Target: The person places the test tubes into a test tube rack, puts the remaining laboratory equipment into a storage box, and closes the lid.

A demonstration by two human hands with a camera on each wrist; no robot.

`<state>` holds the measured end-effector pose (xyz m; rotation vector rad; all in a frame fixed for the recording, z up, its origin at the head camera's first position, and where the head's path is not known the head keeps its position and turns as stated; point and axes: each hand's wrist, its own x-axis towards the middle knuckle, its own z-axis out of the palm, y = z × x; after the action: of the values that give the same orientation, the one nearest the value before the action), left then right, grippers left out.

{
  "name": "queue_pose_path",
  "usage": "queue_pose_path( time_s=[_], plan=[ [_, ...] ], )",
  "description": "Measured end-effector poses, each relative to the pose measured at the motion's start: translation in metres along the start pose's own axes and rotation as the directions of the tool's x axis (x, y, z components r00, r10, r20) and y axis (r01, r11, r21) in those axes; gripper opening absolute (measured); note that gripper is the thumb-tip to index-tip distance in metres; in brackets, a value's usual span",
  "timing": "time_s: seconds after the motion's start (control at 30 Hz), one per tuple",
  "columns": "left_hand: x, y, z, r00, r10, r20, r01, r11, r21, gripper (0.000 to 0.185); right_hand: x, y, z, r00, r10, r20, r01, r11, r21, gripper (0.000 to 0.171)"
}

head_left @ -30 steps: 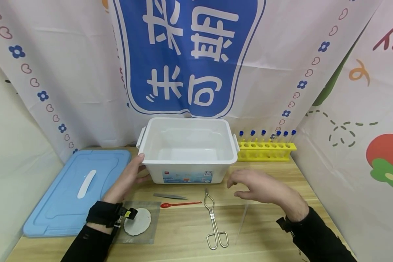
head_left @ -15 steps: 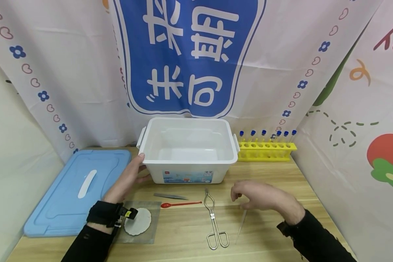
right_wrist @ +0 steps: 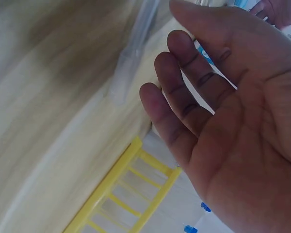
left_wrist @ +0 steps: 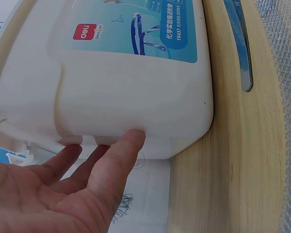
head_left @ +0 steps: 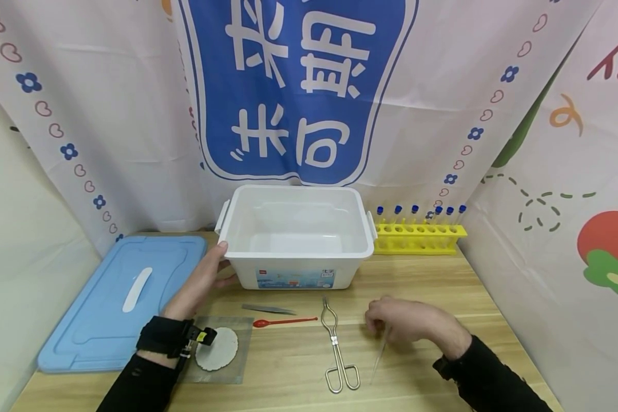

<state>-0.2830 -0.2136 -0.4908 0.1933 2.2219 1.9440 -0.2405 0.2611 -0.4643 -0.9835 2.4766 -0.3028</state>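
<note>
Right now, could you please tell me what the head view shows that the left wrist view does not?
Only the head view shows the right hand over a clear plastic dropper, the metal tongs, the red plastic spoon, the pale blue lid and the yellow test-tube rack. Only the left wrist view shows the printed label close up and the fingertips pressed against the tub wall. Both show the left hand, the white plastic tub and the wooden table.

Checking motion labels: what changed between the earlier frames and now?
The right hand came down and toward the person, from above the table onto the clear dropper; its fingers are not closed on it. The left hand stayed against the white bin; the tongs and the red spoon did not move.
</note>
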Motion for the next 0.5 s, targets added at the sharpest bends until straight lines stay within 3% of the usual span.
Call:
queue_pose_path(
  time_s=[0.5],
  plan=[
    [0.0005, -0.0009, -0.0008, 1.0, 0.0, 0.005, 0.0, 1.0, 0.004, 0.085, 0.0027, 0.0088, 0.0081, 1.0, 0.006, -0.015, -0.006, 1.0, -0.003, 0.047]
  ],
)
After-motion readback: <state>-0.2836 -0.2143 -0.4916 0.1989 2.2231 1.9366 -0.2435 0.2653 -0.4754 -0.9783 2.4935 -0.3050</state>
